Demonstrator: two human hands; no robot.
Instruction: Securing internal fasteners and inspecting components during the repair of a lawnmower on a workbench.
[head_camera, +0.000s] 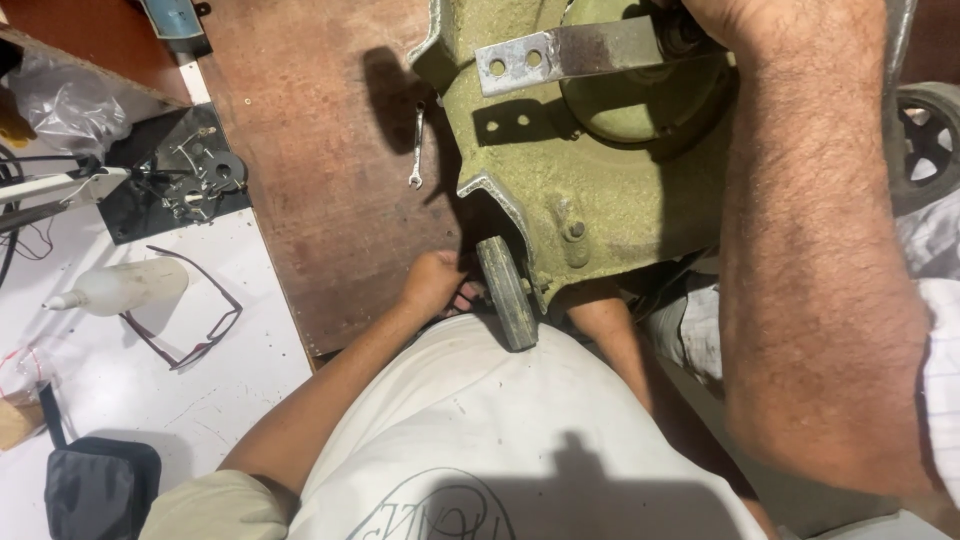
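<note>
Where left hand (432, 283) grips wheel (507, 293), wrench (417, 146), eyeglasses (185, 305) nearby

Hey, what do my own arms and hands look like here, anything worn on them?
The left hand is bare: no glove, ring or watch shows. Its arm is uncovered up to a short beige sleeve at the upper arm. On the right, only a bare forearm shows; that hand is hidden.

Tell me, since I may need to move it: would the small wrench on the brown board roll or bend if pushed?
The wrench looks like flat, thin metal, so it would probably slide rather than roll, stay stiff, and feel light. It lies loose beside the green machine housing.
</note>
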